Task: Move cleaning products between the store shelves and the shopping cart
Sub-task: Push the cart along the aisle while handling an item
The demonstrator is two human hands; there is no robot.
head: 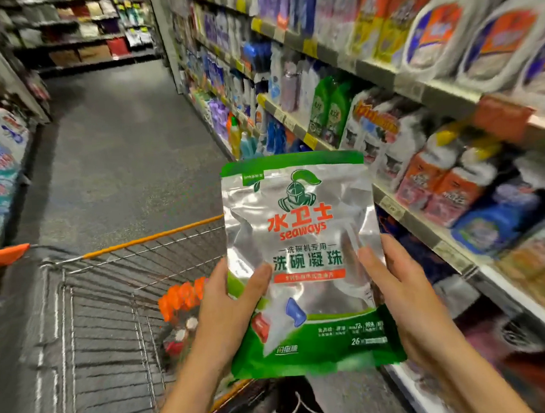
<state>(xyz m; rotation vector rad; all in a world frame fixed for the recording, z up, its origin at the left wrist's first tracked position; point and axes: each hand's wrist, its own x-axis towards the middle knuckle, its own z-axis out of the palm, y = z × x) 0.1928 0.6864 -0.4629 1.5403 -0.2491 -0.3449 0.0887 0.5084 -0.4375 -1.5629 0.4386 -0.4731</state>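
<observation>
Left hand (226, 314) grips the lower left edge of the green and silver detergent pouch (300, 236), thumb laid across its front; the right hand (403, 303) grips the lower right edge the same way. Held upright, the pouch hangs above the near right corner of the shopping cart (154, 237). Inside the cart lies an orange-topped product (181, 297), blurred. Store shelves (381, 76) packed with bottles and bags run along the cart's right side
</observation>
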